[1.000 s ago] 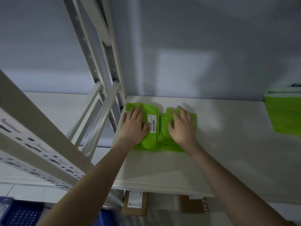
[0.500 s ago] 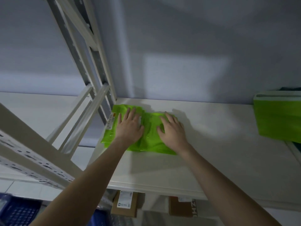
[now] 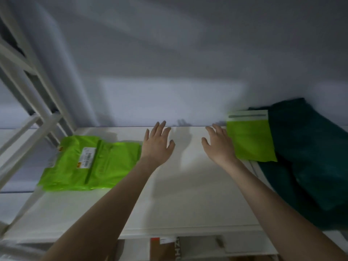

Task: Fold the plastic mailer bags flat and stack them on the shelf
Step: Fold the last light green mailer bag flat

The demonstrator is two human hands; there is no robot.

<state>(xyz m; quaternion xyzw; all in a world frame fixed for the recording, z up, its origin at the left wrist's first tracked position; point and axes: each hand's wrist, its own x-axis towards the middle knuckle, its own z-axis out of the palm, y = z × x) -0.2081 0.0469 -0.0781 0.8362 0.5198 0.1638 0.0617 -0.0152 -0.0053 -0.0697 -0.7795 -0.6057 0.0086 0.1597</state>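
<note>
Shelf (image 3: 188, 204): white board, runs left to right against a grey wall (image 3: 169, 63); white slotted upright (image 3: 37, 95) at far left.

Folded mailer bag (image 3: 90, 162): bright green plastic, lying flat on the left part of the shelf, near the upright; white printed label (image 3: 87, 158) on top; a fold line runs near to far across it. Neither hand touches it.

Second mailer bag (image 3: 250, 140): bright green with a pale flap and dark strip at its far edge; on the right part of the shelf, resting partly on a dark teal fabric item (image 3: 305, 162) that fills the right end.

Left hand (image 3: 157, 146): palm down over bare shelf at centre, just right of the folded mailer bag; fingers (image 3: 160, 127) straight and spread, holding nothing.

Right hand (image 3: 219, 146): palm down, fingers (image 3: 216, 129) straight and slightly spread, holding nothing; its outer edge overlaps the second mailer bag's left edge, contact cannot be told.

Below the shelf: brown cardboard boxes (image 3: 165, 249), blurred.
</note>
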